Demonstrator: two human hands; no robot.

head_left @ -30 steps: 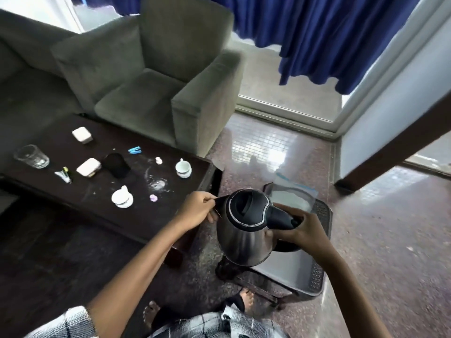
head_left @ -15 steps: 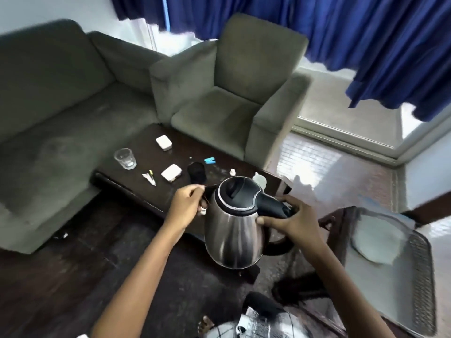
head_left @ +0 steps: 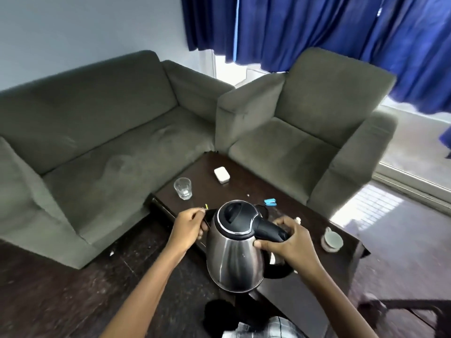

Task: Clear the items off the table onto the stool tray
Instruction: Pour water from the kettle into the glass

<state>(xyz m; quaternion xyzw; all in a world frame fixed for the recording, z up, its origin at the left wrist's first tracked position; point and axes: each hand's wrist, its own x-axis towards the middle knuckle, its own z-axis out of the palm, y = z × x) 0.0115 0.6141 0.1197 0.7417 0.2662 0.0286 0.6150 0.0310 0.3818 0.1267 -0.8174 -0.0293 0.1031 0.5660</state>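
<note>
Kettle (head_left: 235,254) in mid-air, upright with a slight lean, over the near edge of the dark table (head_left: 246,191). Gripped at the black handle (head_left: 268,231) by the right hand (head_left: 291,242), fingers wrapped over the top and thumb pressed against the steel wall just below. Steadied on the other side by the left hand (head_left: 189,228), fingers curled at the spout (head_left: 210,214) and apparently pinching its lip; hard to see more, with the pinch partly hidden by the hand itself. Probably stiff and sturdy: polished steel body, black plastic lid (head_left: 235,213) shut. Likely slick on the wall, so best taken by the handle, not by the belly. Weight unknown, with no view inside; worth treating as part full and keeping level, to avoid spilling through the spout. Needs a flat landing on its broad base, set down rather than dropped. No sign of the stool tray in this view, only a blurred dark frame (head_left: 415,304) at the lower right edge, so a turn that way probably called for. On the table beyond: drinking glass (head_left: 183,188), fragile and best taken round its wall; small white box (head_left: 222,175); small blue item (head_left: 270,202); cup (head_left: 332,237) on a saucer (head_left: 328,248) near the right edge, apt to slide apart unless lifted by the saucer. Much of the clearing not yet done, judging by these.
</note>
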